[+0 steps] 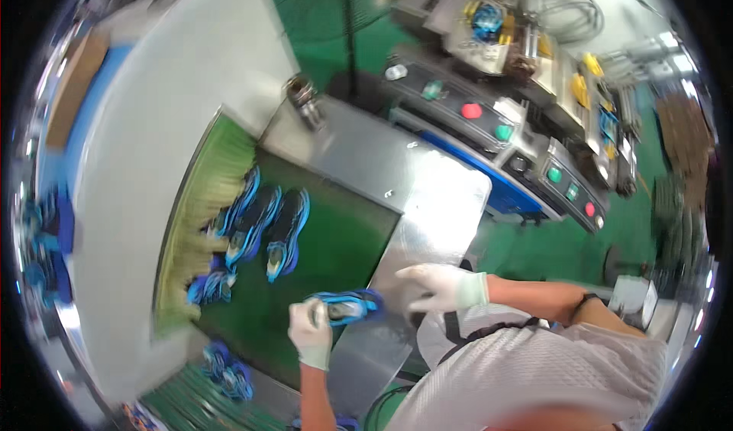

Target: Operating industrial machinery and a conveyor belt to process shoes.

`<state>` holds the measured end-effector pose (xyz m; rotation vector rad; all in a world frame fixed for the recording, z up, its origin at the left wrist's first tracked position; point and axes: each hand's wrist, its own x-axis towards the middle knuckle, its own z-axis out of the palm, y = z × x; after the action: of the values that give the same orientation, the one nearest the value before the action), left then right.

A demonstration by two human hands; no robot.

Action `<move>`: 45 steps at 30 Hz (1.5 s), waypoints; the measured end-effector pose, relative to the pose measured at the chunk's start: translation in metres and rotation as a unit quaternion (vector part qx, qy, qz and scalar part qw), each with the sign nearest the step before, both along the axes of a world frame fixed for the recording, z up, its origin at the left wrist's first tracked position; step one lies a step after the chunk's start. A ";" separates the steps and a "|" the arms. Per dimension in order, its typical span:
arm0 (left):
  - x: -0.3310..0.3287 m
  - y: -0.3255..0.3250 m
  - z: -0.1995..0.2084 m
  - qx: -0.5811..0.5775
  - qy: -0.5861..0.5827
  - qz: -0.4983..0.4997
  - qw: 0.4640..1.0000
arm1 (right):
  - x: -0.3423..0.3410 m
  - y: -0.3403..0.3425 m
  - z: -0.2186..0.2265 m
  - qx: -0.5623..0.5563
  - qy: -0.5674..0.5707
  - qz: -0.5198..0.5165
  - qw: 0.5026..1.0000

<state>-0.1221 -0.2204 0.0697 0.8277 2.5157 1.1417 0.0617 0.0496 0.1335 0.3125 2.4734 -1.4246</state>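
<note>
My left hand (310, 333), in a white glove, is closed on the end of a blue and grey shoe (345, 309) held low over the edge of the green conveyor belt (336, 229). To its right, my gloved right hand (447, 287) has its fingers apart and holds nothing. It hovers by the bare metal plate (439, 202) beside the belt. Farther left on the belt lie a black and blue shoe (287, 234), another like it (255, 221) and a third (240, 202), close together. One more blue shoe (214, 287) rests at the fringe curtain.
A yellow-green fringe curtain (202, 209) hangs from the white machine housing (168, 125). Blue shoes (229, 370) sit on rollers at lower left. A control panel (466, 110) with red and green buttons stands at far right, and a metal fitting (305, 103) lies on the plate.
</note>
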 end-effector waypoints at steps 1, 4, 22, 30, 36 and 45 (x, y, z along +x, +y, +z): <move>0.016 0.040 0.019 -0.001 0.024 -0.064 0.998 | -0.005 0.004 0.008 0.012 -0.009 0.024 1.000; 0.077 0.167 0.058 0.041 0.054 -0.219 0.973 | 0.025 0.028 0.013 0.125 -0.071 0.003 0.990; 0.496 0.815 0.134 0.149 0.016 -0.482 0.863 | 0.511 0.236 0.082 -0.311 0.444 -0.748 0.383; 0.587 0.979 0.036 -0.024 0.059 -0.403 0.913 | 0.558 0.233 0.087 -0.259 0.486 -0.787 0.279; 0.476 0.992 0.070 0.110 -0.331 -0.451 0.821 | 0.550 0.286 0.075 -0.214 0.434 -0.791 0.374; 0.339 0.665 0.193 0.095 -0.398 -0.391 0.824 | 0.522 0.540 0.138 -0.224 0.278 -0.692 0.627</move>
<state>0.2170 0.4442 0.2630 1.0050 1.2020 1.0969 0.5840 0.5896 0.2713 2.2917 1.8098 -2.9026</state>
